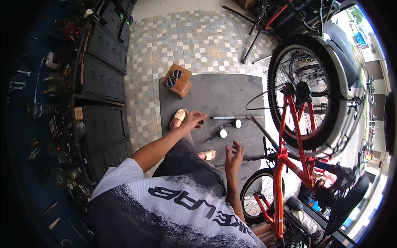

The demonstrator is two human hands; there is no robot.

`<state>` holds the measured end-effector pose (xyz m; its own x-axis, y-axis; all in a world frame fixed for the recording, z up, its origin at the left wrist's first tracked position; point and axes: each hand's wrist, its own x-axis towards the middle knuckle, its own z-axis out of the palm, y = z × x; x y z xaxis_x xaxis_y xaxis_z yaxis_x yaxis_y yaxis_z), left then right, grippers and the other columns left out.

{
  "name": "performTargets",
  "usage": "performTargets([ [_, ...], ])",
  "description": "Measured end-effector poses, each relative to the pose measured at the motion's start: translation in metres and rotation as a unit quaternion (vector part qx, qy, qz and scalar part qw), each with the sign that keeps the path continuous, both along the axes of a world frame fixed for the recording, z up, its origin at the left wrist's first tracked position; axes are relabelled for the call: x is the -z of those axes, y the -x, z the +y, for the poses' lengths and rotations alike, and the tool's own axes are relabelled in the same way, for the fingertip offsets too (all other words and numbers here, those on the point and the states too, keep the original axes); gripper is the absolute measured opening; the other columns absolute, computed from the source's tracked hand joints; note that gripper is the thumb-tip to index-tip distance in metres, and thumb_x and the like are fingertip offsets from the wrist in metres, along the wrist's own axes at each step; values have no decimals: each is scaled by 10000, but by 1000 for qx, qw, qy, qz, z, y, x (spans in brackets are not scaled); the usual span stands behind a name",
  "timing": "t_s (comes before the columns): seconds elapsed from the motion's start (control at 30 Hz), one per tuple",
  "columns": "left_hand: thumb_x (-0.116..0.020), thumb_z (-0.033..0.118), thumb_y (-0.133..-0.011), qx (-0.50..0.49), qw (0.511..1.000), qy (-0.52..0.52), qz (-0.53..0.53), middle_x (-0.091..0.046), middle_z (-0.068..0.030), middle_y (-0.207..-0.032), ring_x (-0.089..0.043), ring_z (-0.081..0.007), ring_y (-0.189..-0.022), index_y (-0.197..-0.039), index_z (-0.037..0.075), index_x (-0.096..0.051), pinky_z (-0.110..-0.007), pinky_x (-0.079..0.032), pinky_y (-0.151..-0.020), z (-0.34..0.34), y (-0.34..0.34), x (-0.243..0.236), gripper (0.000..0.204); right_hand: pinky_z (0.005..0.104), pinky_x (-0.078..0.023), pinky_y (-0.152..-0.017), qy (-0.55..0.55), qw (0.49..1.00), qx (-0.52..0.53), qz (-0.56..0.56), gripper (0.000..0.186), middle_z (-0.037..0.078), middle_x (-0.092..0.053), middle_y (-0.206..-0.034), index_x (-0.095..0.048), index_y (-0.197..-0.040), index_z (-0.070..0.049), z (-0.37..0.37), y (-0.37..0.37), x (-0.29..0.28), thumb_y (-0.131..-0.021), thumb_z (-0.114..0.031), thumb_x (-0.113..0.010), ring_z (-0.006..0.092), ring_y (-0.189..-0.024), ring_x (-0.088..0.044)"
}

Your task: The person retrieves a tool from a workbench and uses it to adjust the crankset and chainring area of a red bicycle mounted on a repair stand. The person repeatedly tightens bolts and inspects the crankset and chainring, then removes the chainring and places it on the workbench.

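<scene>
My left hand (194,120) is over the dark mat, its fingers loosely bent and apart, with nothing seen in them. To its right, my right hand (235,157) is raised with fingers spread and holds nothing. It is nearest to a crank arm (253,158) of the red bicycle (279,177). Between and beyond the hands, two white round lids or discs, a nearer one (223,133) and a farther one (237,123), stand on the mat. Dark metal parts (212,139) lie next to them. Farther off lies a silver rod-like tool (223,118).
Two black pedals (175,75) rest on a wooden block (185,88) at the mat's far left corner. The bicycle's large wheel (306,93) stands high on the right. Black drawer cabinets (103,89) line the left, beside a blue wall of tools (25,124). Stand legs (250,45) spread at far right.
</scene>
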<state>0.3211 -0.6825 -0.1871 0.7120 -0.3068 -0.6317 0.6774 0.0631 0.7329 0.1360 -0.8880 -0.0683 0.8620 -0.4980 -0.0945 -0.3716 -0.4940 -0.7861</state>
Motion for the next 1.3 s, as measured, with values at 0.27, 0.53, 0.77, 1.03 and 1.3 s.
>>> performTargets([
  [0.27, -917, 268, -741, 273, 748, -493, -351, -599, -121, -1090, -623, -350, -1051, -1100, 75, -583, -472, -536, -852, 79, -200, 233, 527, 411, -539, -858, 2, 898, 266, 349, 313, 178, -657, -1069, -695, -1160, 13, 27, 95, 62, -1038, -273, -662, 304, -965, -661],
  [0.53, -890, 311, -768, 414, 586, -553, -424, -570, -81, -1252, -554, -281, -1186, -1252, 118, -606, -452, -450, -956, 67, -259, 295, 594, 374, -543, -808, 50, 868, 273, 411, 380, 161, -720, -997, -690, -1112, 63, 87, 127, 56, -1052, -307, -627, 245, -887, -685],
  [0.77, -664, 296, -1013, 405, 783, -253, -399, -607, -174, -910, -617, -403, -846, -832, 29, -615, -504, -482, -743, -34, -154, 150, 326, 308, -530, -651, -207, 787, 546, 198, 302, 75, -684, -942, -696, -1044, 11, 100, 113, 58, -1038, -289, -663, 177, -788, -683],
  [1.03, -626, 303, -1063, 451, 873, 164, -90, -711, -114, -1077, -703, -226, -985, -1239, 32, -625, -379, -575, -794, -203, 22, -61, 324, 316, -555, -654, -118, 837, 535, -8, 175, 65, -725, -946, -704, -1072, -23, 6, 34, 16, -1006, -184, -689, 158, -787, -708],
  [1.3, -618, 325, -1081, 333, 892, 191, -241, -695, -75, -1081, -670, -172, -977, -1166, 49, -629, -328, -545, -813, -277, 97, -137, 288, 349, -555, -702, 289, 782, 515, -199, 142, 115, -659, -908, -684, -1063, -5, -113, 110, -85, -986, -125, -686, 229, -759, -676],
])
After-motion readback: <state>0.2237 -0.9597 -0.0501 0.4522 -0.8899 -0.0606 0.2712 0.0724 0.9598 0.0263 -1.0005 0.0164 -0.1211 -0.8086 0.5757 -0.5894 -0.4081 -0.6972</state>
